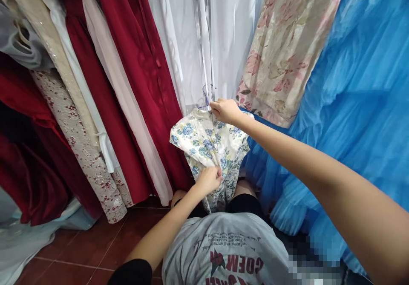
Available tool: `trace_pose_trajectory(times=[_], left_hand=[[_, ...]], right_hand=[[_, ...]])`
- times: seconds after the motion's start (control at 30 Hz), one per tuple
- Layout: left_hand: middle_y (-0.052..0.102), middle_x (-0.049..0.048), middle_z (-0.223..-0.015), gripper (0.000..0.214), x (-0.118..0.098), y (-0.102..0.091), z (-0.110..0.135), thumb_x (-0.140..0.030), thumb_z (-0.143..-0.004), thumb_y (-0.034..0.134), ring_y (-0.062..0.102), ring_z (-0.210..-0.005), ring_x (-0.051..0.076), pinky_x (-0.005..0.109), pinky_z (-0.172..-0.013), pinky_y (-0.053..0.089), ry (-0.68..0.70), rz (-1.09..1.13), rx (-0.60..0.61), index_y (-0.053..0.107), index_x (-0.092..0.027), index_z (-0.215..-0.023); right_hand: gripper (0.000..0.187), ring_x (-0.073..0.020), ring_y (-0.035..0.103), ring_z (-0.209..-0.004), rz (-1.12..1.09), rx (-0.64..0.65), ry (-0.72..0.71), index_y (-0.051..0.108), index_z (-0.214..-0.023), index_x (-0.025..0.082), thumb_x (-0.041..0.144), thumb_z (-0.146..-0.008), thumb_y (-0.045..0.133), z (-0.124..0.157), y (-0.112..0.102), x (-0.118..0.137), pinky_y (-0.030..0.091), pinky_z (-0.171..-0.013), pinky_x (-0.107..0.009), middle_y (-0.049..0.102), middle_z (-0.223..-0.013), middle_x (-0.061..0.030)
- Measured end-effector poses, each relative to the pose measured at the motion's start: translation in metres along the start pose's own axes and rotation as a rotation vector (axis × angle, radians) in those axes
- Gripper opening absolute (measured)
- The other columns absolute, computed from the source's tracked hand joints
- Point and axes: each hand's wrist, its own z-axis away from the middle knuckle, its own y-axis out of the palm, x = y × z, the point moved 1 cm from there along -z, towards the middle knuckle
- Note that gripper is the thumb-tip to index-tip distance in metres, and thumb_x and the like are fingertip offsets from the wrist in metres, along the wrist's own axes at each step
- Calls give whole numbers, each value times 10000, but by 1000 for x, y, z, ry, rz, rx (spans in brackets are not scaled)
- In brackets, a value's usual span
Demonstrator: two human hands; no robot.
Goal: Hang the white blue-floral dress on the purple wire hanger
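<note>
A white dress with blue flowers (200, 142) hangs in front of me on a thin dark hanger (205, 96). My right hand (226, 111) is closed on the dress's neckline, just below the hanger's hook. Lower down, at the middle of the bodice, my left hand (209, 180) is closed with its fingers pinched on the dress's fabric. What lies inside the fingertips of either hand is too small to make out. The lower part of the dress falls between my knees, partly hidden by my left hand and forearm.
Dark red gowns (128, 63) and a pale pink one (124, 119) hang at the left. White fabric (182, 33) hangs straight ahead. On the right are a beige floral garment (281, 55) and a large blue tulle skirt (358, 106). Red floor tiles (108, 238) show below.
</note>
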Motion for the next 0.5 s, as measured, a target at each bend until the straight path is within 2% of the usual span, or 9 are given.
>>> trace_pose_trajectory(times=[0.03,0.1,0.17,0.23,0.3,0.37,0.43,0.5], left_hand=[[725,45,-808,90,1,-10,-9,-302,-844,691,686,-785,234,310,-720,471,7,14,-13,673,-214,-852],[729,29,-859,201,4,-38,-33,-378,-893,656,680,-803,218,305,-739,481,29,63,-137,665,-230,-1030],[718,19,-864,330,5,-73,-63,-351,-940,602,661,-752,198,303,-736,483,90,145,-390,590,-238,-1250],[712,28,-900,370,5,-108,-94,-291,-963,565,639,-722,184,307,-751,480,186,149,-579,562,-233,-1328],[713,55,-916,216,5,-134,-120,-247,-948,572,641,-788,200,315,-786,476,311,60,-578,677,-197,-1131],[717,68,-900,140,4,-150,-137,-216,-929,578,644,-839,216,317,-803,472,405,-15,-492,711,-173,-919],[725,59,-861,151,3,-158,-145,-201,-917,576,649,-822,210,304,-787,473,432,-18,-425,709,-167,-851],[732,42,-823,142,1,-163,-147,-197,-903,587,655,-779,193,284,-763,475,408,28,-420,716,-166,-853]], right_hand=[[204,-242,590,-813,-11,-27,3,661,-928,150,200,-947,464,4,1,-1,198,-578,-316,690,-824,-115],[232,-229,580,-778,-29,-74,-24,658,-883,152,211,-958,446,12,4,-2,197,-582,-318,685,-793,-106],[245,-220,575,-757,-45,-104,-69,654,-849,155,215,-961,445,20,9,1,202,-591,-322,689,-782,-100],[231,-216,575,-750,-64,-129,-92,654,-838,156,231,-957,471,27,14,4,210,-596,-323,698,-789,-99],[228,-215,572,-740,-76,-153,-73,655,-829,156,258,-955,495,30,18,6,222,-597,-320,698,-788,-100],[238,-214,565,-732,-68,-167,-67,656,-826,154,252,-962,488,31,22,6,242,-600,-318,692,-775,-102],[242,-215,555,-739,-43,-156,-101,661,-854,146,208,-969,456,30,27,6,268,-610,-318,689,-775,-106],[258,-218,548,-760,-19,-109,-147,662,-909,130,163,-976,415,29,32,7,294,-624,-316,692,-805,-118]])
